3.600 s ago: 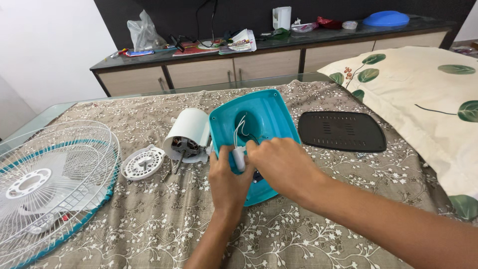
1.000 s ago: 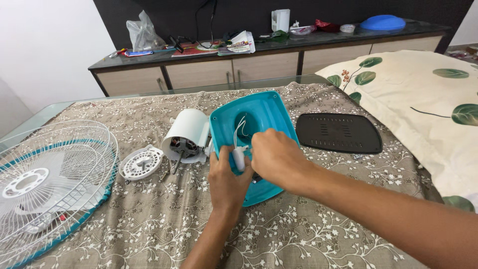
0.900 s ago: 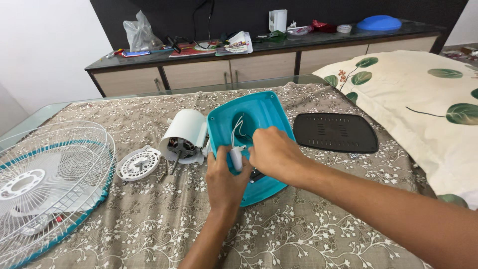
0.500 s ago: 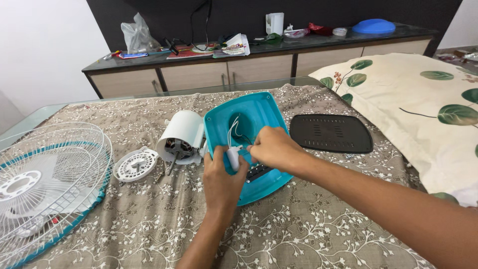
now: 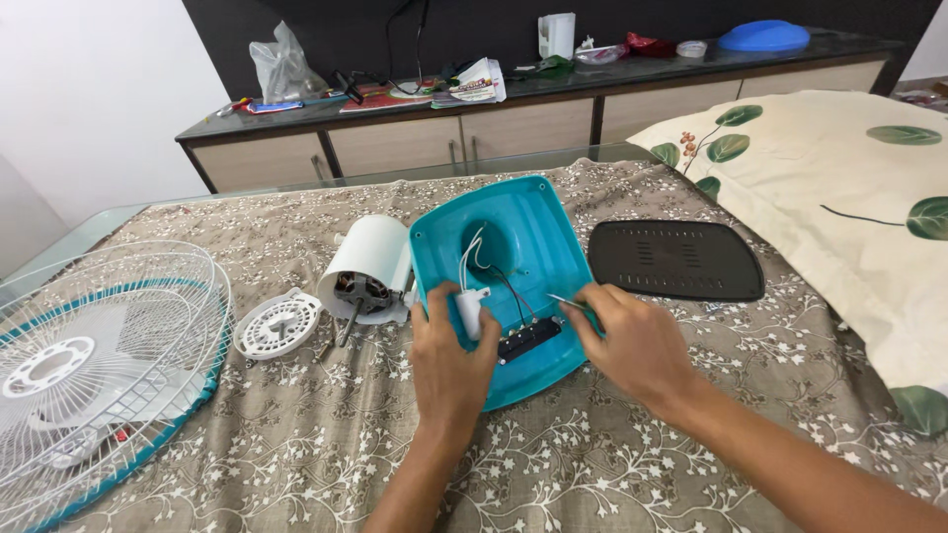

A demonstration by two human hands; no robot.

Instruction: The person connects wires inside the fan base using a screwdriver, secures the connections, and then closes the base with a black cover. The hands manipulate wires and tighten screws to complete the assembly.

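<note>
A teal fan base shell lies upside down on the patterned cloth, with wires running inside it and a black switch strip near its front edge. My left hand rests on the shell's front left edge and pinches a small white cylindrical part wired into it. My right hand is at the shell's right edge and grips a thin metal tool whose tip points into the shell. Left of the shell, a white motor housing lies on its side.
A white round vented cap sits by the motor. A fan cage with teal rim fills the left. A black oval plate lies to the right, next to a leaf-print pillow. A cluttered dark sideboard stands behind.
My right hand has drawn back from over the middle of the shell to its right edge, uncovering the switch strip. My left hand still pinches the white part.
</note>
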